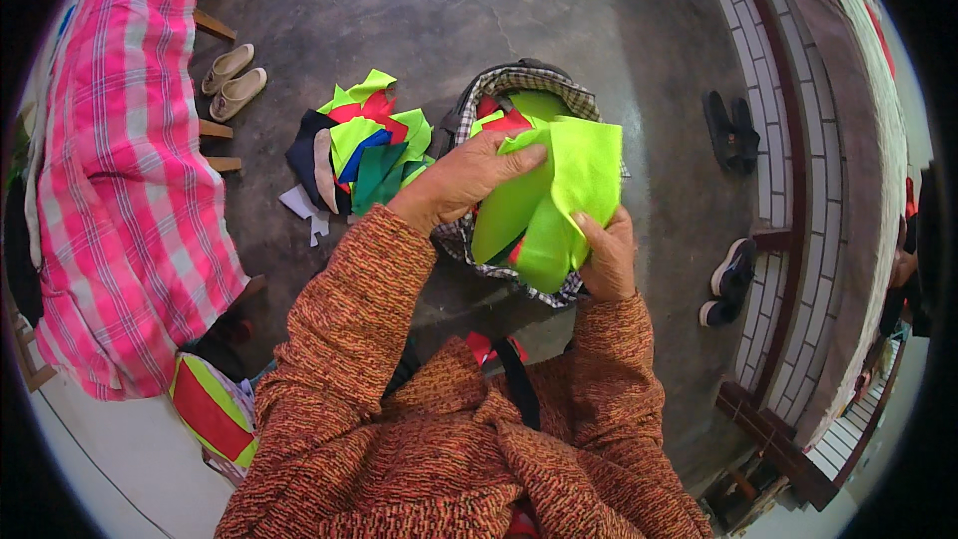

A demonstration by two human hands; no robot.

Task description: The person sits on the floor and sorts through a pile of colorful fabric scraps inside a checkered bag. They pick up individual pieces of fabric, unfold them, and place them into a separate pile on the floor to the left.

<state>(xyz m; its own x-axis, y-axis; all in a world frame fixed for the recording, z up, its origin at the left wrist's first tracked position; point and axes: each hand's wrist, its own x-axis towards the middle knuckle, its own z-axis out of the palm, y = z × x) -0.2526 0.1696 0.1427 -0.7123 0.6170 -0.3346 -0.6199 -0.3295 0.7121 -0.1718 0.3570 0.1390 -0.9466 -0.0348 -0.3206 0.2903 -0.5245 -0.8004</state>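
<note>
Both hands grip lime-green cloth (559, 200) above the checked basket (519, 80): left hand (464, 175) pinches its top, right hand (607, 255) clasps the lower fold, keeping it spread.

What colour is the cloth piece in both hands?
Bright lime-green fabric piece, clearest in the head view.

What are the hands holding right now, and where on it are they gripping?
A lime-green fabric piece: the left hand pinches its upper left edge, the right hand grips its lower right edge.

Matt lime-green felt cloth (559, 190), checked woven fabric bag (529, 85), polished grey concrete floor (399, 10).
</note>
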